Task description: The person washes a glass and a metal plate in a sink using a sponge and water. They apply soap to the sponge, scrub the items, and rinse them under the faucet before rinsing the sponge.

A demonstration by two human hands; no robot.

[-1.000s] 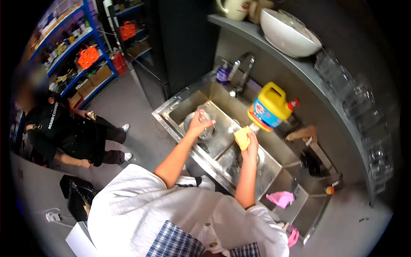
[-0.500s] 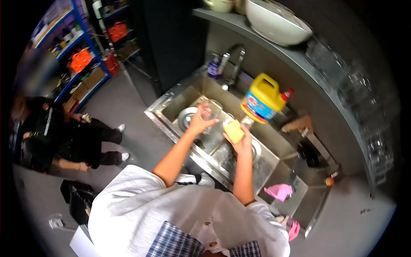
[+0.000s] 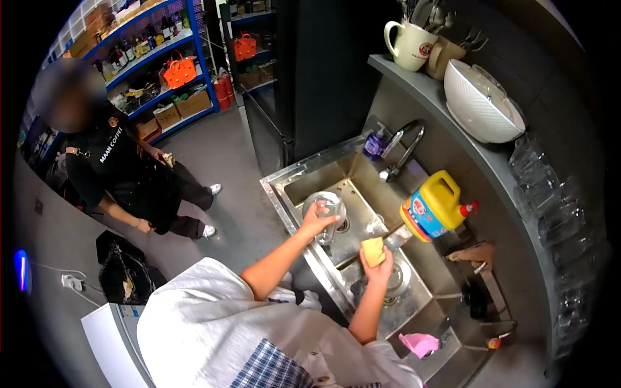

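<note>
My left hand (image 3: 315,221) is wrapped round a clear glass (image 3: 330,205) above the left sink basin (image 3: 357,181). My right hand (image 3: 380,266) grips a yellow sponge (image 3: 372,251) over the divider between the basins, a short way from the glass. Under my right hand, a round plate or lid (image 3: 401,279) lies in the middle basin. Another round, shiny object sits behind the glass, partly hidden by it. Just beyond the sponge stands a yellow jug of detergent (image 3: 424,216) with a red pump top.
A curved tap (image 3: 409,152) and a purple soap bottle (image 3: 374,145) stand behind the sink. Overhead, a shelf (image 3: 414,87) carries mugs, a white bowl (image 3: 482,107) and several glasses. A pink cloth (image 3: 420,344) lies at the right basin. A person (image 3: 123,161) stands at left, near a bin (image 3: 126,271).
The head view has swung, so the sink sits lower and farther right. Both hands remain over the basins, the sponge still in my right hand. The glass shows more clearly in my left.
</note>
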